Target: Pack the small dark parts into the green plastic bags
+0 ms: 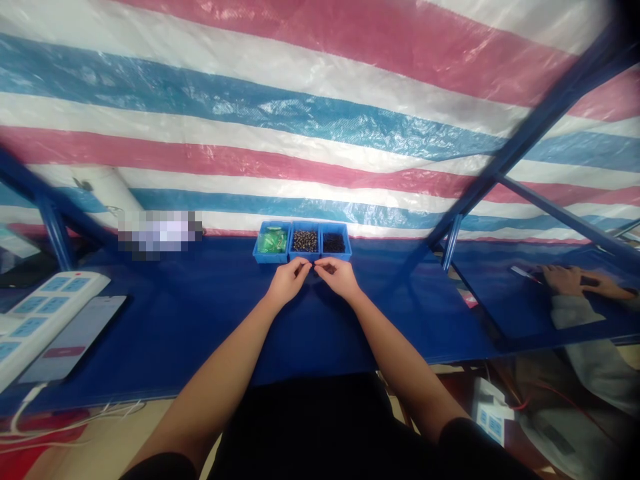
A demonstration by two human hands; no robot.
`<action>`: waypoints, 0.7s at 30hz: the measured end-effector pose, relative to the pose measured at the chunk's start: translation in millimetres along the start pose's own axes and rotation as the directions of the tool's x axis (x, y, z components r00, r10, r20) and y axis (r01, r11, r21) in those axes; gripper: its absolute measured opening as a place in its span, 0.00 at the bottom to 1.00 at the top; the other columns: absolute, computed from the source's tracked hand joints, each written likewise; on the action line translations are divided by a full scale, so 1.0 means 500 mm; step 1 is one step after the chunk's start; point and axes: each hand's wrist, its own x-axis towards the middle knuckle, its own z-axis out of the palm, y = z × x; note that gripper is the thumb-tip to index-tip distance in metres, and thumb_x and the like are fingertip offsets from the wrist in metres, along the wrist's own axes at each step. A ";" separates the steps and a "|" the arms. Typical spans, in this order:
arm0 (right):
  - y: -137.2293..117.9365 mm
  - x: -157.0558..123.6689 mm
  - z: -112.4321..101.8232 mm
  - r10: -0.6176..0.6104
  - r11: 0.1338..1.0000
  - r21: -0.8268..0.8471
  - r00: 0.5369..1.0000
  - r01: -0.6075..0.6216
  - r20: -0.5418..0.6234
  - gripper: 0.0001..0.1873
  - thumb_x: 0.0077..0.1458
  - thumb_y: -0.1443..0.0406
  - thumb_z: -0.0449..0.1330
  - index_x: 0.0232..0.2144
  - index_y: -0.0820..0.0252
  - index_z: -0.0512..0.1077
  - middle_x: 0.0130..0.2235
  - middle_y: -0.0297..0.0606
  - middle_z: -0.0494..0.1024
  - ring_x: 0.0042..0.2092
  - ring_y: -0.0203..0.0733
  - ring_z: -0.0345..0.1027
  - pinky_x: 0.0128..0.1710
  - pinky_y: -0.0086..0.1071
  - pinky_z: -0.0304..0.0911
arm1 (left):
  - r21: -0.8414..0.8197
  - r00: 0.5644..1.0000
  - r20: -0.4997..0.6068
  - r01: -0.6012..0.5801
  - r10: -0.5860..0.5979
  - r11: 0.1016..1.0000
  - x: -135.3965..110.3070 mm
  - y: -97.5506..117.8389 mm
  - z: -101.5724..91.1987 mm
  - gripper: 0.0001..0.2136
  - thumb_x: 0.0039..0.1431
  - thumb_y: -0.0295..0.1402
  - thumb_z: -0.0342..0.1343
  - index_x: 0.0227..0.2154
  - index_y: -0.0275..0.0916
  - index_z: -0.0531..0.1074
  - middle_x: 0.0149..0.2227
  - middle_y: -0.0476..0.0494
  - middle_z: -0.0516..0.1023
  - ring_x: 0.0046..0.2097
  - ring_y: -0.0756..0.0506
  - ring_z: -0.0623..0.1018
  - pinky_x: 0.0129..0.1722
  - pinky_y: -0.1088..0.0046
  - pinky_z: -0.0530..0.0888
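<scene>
My left hand (pixel 290 281) and my right hand (pixel 337 275) meet fingertip to fingertip just in front of three small blue bins. Both are closed in a pinch, and whatever lies between the fingers is too small to make out. The left bin (pixel 271 259) holds green pieces (pixel 273 239) in what looks like clear plastic. Many small brass and dark metal pieces (pixel 305 241) fill the middle bin (pixel 305 256). In the right bin (pixel 344 256) lie small black pieces (pixel 333 243).
A white power strip (pixel 55 300) and a phone (pixel 75 340) with a cable lie at the left. Blue metal posts (pixel 453 241) frame the blue table (pixel 200 333). Behind hangs a striped plastic sheet (pixel 300 133). At right, another person's hands (pixel 565 279) work at a neighbouring table.
</scene>
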 end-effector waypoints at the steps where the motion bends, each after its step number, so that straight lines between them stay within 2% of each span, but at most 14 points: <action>1: 0.001 0.000 0.000 -0.005 1.000 0.000 1.000 0.005 -0.006 0.11 0.52 0.60 0.63 0.36 0.58 0.78 0.36 0.38 0.82 0.32 0.40 0.75 0.35 0.33 0.72 | -0.008 1.000 -0.002 0.002 -0.002 1.000 0.000 0.001 0.000 0.13 0.64 0.44 0.49 0.38 0.41 0.73 0.28 0.51 0.76 0.27 0.51 0.72 0.31 0.76 0.68; 4: 0.008 0.001 0.000 -0.018 1.000 -0.005 1.000 0.018 -0.025 0.11 0.52 0.60 0.62 0.37 0.58 0.78 0.36 0.38 0.82 0.33 0.40 0.75 0.36 0.33 0.72 | -0.024 1.000 -0.013 0.000 -0.001 1.000 0.001 0.002 0.000 0.14 0.63 0.44 0.51 0.42 0.41 0.73 0.24 0.53 0.72 0.26 0.50 0.71 0.31 0.75 0.69; 7: 0.011 0.002 0.001 -0.017 1.000 -0.010 1.000 0.016 -0.022 0.11 0.52 0.59 0.62 0.37 0.57 0.78 0.36 0.39 0.82 0.33 0.41 0.76 0.36 0.34 0.72 | -0.009 1.000 -0.023 -0.008 0.008 1.000 0.001 0.000 0.001 0.13 0.63 0.44 0.50 0.41 0.41 0.73 0.21 0.55 0.68 0.25 0.51 0.70 0.30 0.76 0.68; 10: 0.007 0.002 0.001 -0.016 1.000 -0.008 1.000 0.016 -0.012 0.12 0.52 0.59 0.63 0.37 0.57 0.78 0.36 0.39 0.82 0.33 0.41 0.76 0.36 0.34 0.73 | 0.003 1.000 -0.011 -0.009 0.009 1.000 0.002 -0.001 0.000 0.14 0.64 0.45 0.49 0.39 0.41 0.73 0.22 0.54 0.70 0.25 0.51 0.70 0.30 0.76 0.68; 15: 0.002 0.001 0.001 -0.012 1.000 -0.017 1.000 0.012 -0.009 0.11 0.51 0.59 0.63 0.36 0.57 0.79 0.35 0.39 0.82 0.33 0.41 0.76 0.35 0.34 0.73 | 0.009 1.000 0.018 0.007 -0.008 1.000 0.002 0.004 -0.004 0.14 0.65 0.45 0.48 0.37 0.41 0.72 0.29 0.51 0.76 0.28 0.50 0.73 0.31 0.75 0.68; 21: 0.009 0.002 -0.001 -0.026 1.000 -0.011 0.999 0.025 -0.028 0.11 0.52 0.60 0.62 0.37 0.58 0.78 0.36 0.39 0.82 0.33 0.40 0.76 0.36 0.34 0.72 | -0.021 1.000 0.011 0.012 -0.012 1.000 0.000 0.006 -0.003 0.13 0.63 0.45 0.51 0.41 0.42 0.71 0.24 0.53 0.72 0.26 0.50 0.72 0.31 0.75 0.68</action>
